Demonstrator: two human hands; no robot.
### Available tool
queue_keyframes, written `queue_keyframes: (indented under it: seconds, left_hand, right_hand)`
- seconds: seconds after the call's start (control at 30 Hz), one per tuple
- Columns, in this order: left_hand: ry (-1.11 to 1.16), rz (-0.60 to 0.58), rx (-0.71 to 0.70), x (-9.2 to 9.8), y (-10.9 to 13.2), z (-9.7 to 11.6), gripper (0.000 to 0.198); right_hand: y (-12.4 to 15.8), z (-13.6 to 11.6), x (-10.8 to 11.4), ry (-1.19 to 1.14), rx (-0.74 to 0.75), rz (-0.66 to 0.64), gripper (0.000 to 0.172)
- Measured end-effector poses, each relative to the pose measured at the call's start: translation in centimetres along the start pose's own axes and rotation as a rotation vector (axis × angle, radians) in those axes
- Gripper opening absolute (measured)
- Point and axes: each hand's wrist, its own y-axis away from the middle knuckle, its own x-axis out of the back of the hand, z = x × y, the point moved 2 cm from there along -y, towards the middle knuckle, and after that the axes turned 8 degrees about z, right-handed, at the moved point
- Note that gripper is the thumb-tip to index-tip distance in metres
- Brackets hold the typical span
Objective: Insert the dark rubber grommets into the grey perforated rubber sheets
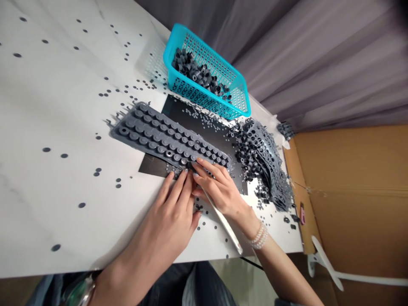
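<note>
A dark grey rubber sheet (149,127) with rows of raised round cups lies slanted across a black mat (153,165). My left hand (174,216) rests palm down with its fingers stretched out, the fingertips at the sheet's near edge. Closed around a slim white pen-like tool (227,227) is my right hand (219,189), its fingertips over the cups near the same edge. The tool's handle sticks out toward me below the palm; its working tip is hidden by the fingers.
Behind the sheet stands a turquoise basket (207,91) holding many small dark rubber pieces. To the right, perforated grey sheets (267,157) are heaped beside loose rubber pieces (247,148). Small dark discs (82,205) are scattered over the white table (47,191). A cardboard box (353,170) stands right.
</note>
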Motion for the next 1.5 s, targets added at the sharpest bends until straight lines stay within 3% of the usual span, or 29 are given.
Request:
queue_keyframes:
  seconds: [0.5,0.67,0.73,0.9,1.07,1.43,1.5]
  left_hand:
    - [-0.016,0.005,-0.003,-0.2,0.2,0.1,0.05]
    - [-0.019,-0.001,-0.002,-0.1,0.0,0.0,0.055]
    - [-0.014,0.004,-0.002,-0.1,0.1,0.0,0.055]
    - [0.006,0.026,0.003,-0.1,0.2,0.1,0.049]
    - [0.008,0.024,0.005,-0.2,0.2,0.0,0.048]
    - [-0.004,0.019,0.0,-0.3,0.3,0.1,0.055]
    - [-0.006,0.006,0.003,-0.3,0.2,0.1,0.056]
  right_hand:
    - [-0.1,0.9,-0.8,0.008,0.041,0.004,0.019]
    - [-0.2,3.0,-0.1,0.0,-0.146,0.159,0.022]
    - [-0.2,2.8,0.3,-0.015,-0.169,0.148,0.021]
    - [0.1,0.7,0.5,-0.067,-0.042,0.032,0.015]
    - [0.0,0.4,0.2,-0.036,-0.022,-0.026,0.015]
    - [-0.8,1.1,-0.7,0.056,0.184,0.006,0.016]
    - [-0.7,2.0,-0.7,0.052,0.14,0.051,0.017]
